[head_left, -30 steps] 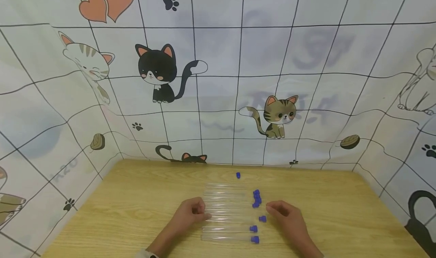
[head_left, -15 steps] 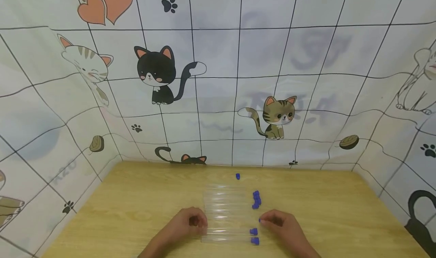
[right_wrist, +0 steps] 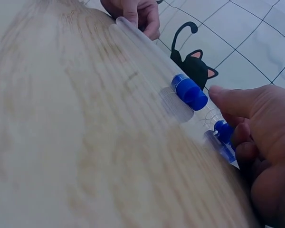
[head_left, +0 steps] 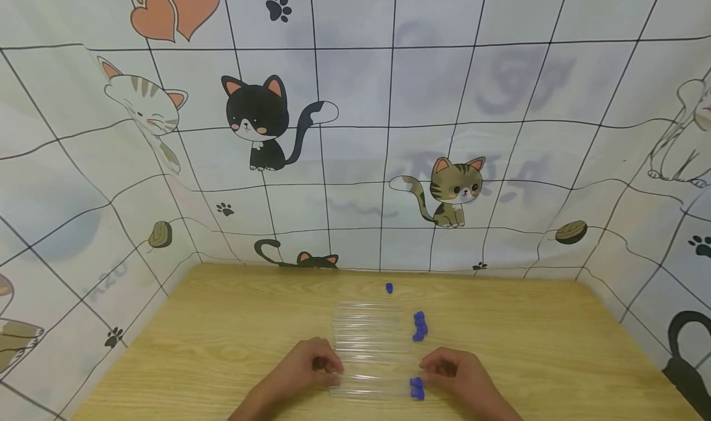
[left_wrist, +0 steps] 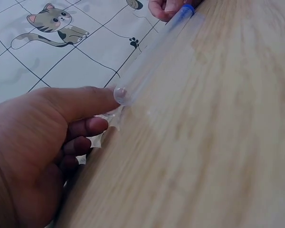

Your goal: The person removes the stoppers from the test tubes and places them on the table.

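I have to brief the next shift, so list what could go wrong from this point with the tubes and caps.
1. The tubes lie loose side by side on the table; a nudge from the left hand could roll them apart.
2. The right hand presses a cap at a tube mouth; off-axis, it may slip.
3. The loose caps could scatter.

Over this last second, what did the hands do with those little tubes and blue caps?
The right hand picked up the loose blue cap and carried it toward the person to the tube that the left hand moved nearer to steady. The far cap and cap cluster stayed put.
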Action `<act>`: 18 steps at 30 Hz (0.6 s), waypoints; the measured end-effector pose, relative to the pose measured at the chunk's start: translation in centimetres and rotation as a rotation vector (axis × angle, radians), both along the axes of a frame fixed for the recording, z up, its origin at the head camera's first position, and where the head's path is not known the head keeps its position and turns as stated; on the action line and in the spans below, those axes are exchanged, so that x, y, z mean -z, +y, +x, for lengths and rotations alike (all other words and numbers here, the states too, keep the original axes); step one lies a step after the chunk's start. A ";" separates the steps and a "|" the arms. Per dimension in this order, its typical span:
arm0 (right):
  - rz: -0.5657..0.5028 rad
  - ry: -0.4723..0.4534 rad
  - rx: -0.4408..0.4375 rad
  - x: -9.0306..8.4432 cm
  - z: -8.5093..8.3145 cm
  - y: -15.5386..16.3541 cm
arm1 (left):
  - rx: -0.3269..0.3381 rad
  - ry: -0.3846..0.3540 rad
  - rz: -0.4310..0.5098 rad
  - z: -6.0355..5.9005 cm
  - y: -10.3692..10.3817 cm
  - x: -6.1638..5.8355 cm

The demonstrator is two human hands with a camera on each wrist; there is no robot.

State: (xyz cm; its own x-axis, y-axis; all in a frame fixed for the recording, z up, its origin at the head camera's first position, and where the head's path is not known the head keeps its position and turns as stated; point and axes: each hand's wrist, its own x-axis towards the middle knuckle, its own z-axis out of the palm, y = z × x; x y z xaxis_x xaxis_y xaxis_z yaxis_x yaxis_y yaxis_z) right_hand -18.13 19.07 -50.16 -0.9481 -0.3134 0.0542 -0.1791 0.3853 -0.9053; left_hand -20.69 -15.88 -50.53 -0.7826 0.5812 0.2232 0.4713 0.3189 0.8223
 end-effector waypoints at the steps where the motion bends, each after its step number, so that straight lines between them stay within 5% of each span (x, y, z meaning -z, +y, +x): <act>1: 0.003 0.001 0.013 -0.1 0.0 0.0 | -0.005 -0.001 0.008 0.0 0.0 0.0; 8: -0.031 -0.007 0.106 -0.5 0.5 0.0 | -0.032 -0.031 0.092 0.3 0.2 -0.1; 18: -0.134 -0.045 0.060 -0.6 0.2 0.3 | -0.037 -0.105 0.128 0.3 0.2 -0.5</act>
State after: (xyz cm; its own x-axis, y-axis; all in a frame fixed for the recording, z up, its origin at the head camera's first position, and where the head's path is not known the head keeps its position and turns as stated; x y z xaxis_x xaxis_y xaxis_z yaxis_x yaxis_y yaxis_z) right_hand -17.93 19.37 -49.54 -0.9674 -0.2485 0.0488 -0.1175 0.2697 -0.9558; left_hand -20.36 -15.67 -50.06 -0.8256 0.5240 0.2095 0.3709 0.2241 0.9012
